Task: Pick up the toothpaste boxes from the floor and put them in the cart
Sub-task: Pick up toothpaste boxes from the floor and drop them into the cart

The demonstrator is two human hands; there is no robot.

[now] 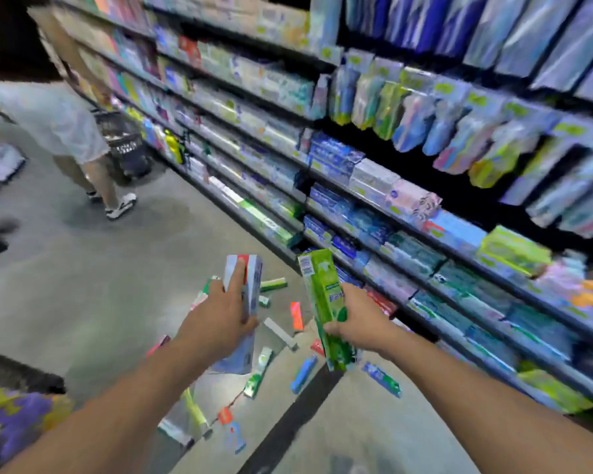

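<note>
The left hand [225, 311] has its fingers [237, 275] wrapped round a white box [245, 295], and the right hand [355, 319] grips a green box [324, 302], both held above the floor [83, 285]. Roughly a dozen toothpaste boxes [303, 374] lie scattered below. No cart shows clearly, so carrying blind risks treading on them or dropping one.

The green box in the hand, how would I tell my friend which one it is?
Start at the long shelves on the right, then drop to the two hands over the scattered boxes on the floor. The green box is gripped by the right hand. It is bright green and long, while the left hand holds a white and blue box.
</note>
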